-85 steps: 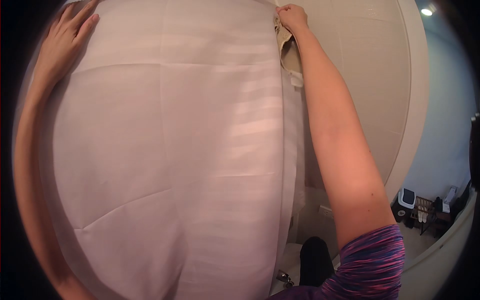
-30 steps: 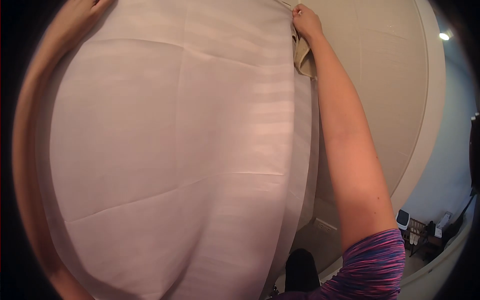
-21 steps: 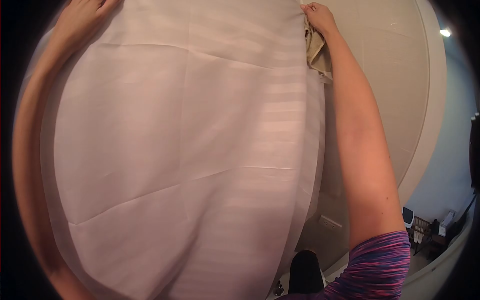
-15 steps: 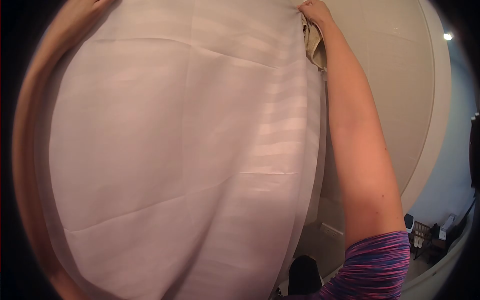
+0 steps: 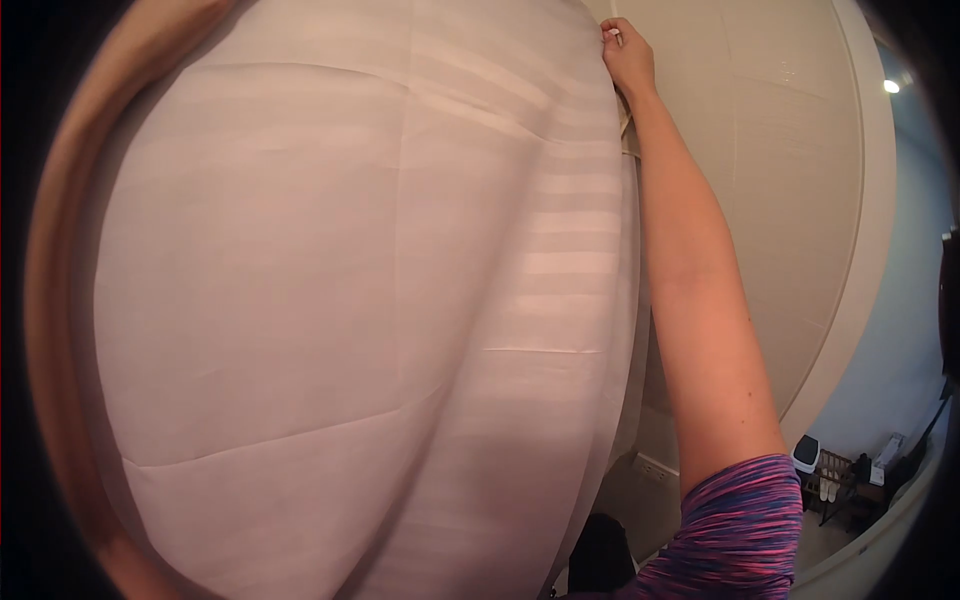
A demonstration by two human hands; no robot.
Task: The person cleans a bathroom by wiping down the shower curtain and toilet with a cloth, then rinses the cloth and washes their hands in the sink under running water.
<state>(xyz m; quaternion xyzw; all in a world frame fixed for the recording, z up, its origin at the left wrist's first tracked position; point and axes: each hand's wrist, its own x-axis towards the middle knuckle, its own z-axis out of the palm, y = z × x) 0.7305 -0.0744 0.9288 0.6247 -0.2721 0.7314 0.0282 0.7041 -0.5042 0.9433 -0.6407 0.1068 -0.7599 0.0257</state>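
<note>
A large pale shower curtain (image 5: 300,270) with satin stripes and fold creases hangs close in front of me and fills most of the head view. At its upper right edge is my right hand (image 5: 628,60), raised, with the fingers bent together in a pinch. A small whitish bit shows between those fingers, too small to name. My left hand (image 5: 212,8) reaches up at the top left, beside the curtain. Only its wrist end shows; the fingers are beyond the frame. The curtain's upper edge is out of view too.
A glossy beige wall (image 5: 780,200) stands behind my right arm, bordered by a pale curved edge (image 5: 860,260). Beyond lies a room with a blue wall (image 5: 880,360), a lit lamp (image 5: 891,86) and a brown rack (image 5: 832,468). Something dark (image 5: 600,555) shows below.
My right hand has come slightly down and turned at the curtain's edge. The curtain has shifted a little to the right, covering most of the patterned beige cloth seen behind it before.
</note>
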